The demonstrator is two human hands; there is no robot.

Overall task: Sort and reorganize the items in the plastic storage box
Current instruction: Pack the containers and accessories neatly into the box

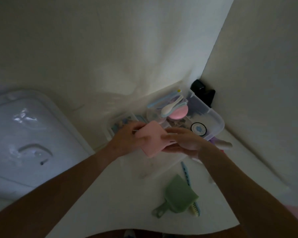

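Storage box (215, 117) holds pink round case (178, 112), white spoon (170, 107); both hands grip pink pouch (153, 140).

The storage box (215, 124) is clear, smooth plastic with a faint sheen. Left of the box, the large lid (24, 134) is translucent glossy plastic, catching bright glints. Just in front of the box, the pink square piece (153, 138) looks matt and smooth. Nearer than the box, the green scoop (177, 194) looks like matt plastic on a smooth white tabletop (120, 194).
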